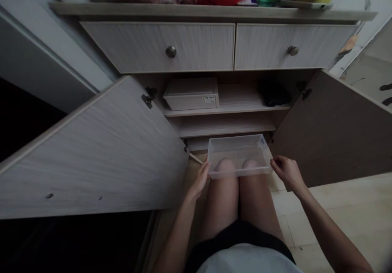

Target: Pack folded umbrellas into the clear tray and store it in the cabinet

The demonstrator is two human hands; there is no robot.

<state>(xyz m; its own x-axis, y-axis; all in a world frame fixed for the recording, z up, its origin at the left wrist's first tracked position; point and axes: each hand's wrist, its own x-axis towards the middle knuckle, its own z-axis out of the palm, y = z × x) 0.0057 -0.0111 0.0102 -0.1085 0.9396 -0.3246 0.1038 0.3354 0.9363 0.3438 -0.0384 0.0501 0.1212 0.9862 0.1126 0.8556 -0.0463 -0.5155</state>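
Note:
A clear plastic bin (239,144) is held level above my knees, in front of the open cabinet. My left hand (200,179) grips its near left corner with the fingers closed on the rim. My right hand (285,171) pinches the near right corner. The bin looks empty; my knees show through its bottom. Both forearms reach in from the lower edge of the head view.
The cabinet's two doors stand open: the left door (101,150) and the right door (333,126). A white lidded box (191,93) and a dark object (274,93) lie on the upper shelf (239,107). Two shut drawers (171,46) sit above. Bags and containers crowd the countertop (214,9).

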